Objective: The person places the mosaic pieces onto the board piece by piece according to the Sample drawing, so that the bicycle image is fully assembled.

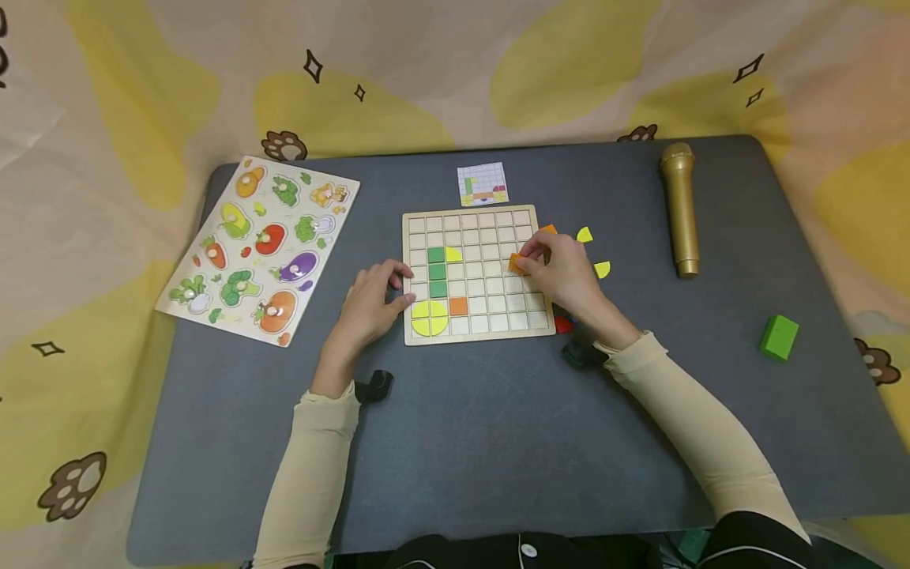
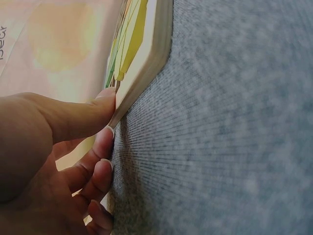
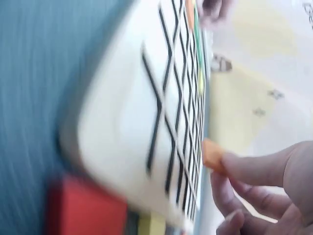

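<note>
My right hand [image 1: 564, 273] pinches a small orange square tile [image 3: 213, 155] between thumb and fingertips, over the right part of a wooden grid board [image 1: 479, 339]. Against the board's left edge rest the thumb and fingertips of my left hand [image 1: 368, 303]; the left wrist view shows the thumb [image 2: 93, 115] at the rim. Three green squares [image 1: 437, 272] stand in a column on the grid. A yellow quarter-round tile [image 1: 453, 254] sits beside the top one. Lower left, yellow pieces form a circle [image 1: 430, 318], with an orange square [image 1: 458, 306] to its upper right.
Behind the board lies a pattern card [image 1: 483, 185]. Yellow quarter-round pieces [image 1: 602, 269] and red pieces [image 1: 563, 325] lie right of the board. A vegetable puzzle board [image 1: 258, 251] is at the left; a gold microphone [image 1: 681, 209] and green block [image 1: 779, 337] are at the right.
</note>
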Demonstrator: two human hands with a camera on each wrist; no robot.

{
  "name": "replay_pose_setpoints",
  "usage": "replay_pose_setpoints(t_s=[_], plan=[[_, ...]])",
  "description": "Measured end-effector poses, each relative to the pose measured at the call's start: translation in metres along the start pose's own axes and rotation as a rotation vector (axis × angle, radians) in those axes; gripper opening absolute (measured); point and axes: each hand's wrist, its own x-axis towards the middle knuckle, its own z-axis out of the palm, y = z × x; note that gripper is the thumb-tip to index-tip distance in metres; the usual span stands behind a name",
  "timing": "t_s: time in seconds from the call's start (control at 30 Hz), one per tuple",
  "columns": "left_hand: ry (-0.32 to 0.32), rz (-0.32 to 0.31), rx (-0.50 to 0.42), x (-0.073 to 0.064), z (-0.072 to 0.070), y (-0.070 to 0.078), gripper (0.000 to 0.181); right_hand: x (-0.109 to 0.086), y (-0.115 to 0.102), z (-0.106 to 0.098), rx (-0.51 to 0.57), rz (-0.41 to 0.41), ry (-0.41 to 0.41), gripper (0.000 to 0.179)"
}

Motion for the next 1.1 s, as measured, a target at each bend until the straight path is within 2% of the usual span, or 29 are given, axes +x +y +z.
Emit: replay_pose_setpoints(t_s=[0.2, 0.37, 0.77, 0.93, 1.1], plan=[[0.005, 0.003, 0.004, 0.001, -0.001, 0.000, 0.032, -0.008, -0.014, 0.019, 0.059, -0.026, -0.162, 0.005], [0.006, 0.002, 0.002, 0.001, -0.002, 0.002, 0.033, -0.010, -0.021, 0.030, 0.051, -0.047, -0.236, 0.005], [0.006, 0.001, 0.007, 0.002, 0.000, 0.000, 0.033, -0.011, -0.027, 0.037, 0.026, -0.085, -0.294, 0.004], [0.002, -0.010, 0.008, 0.002, 0.001, 0.000, 0.033, -0.010, -0.024, 0.035, 0.010, -0.084, -0.273, 0.009], [-0.003, -0.020, 0.009, 0.002, 0.001, 0.000, 0.033, -0.004, -0.017, 0.028, 0.021, -0.028, -0.235, 0.011]])
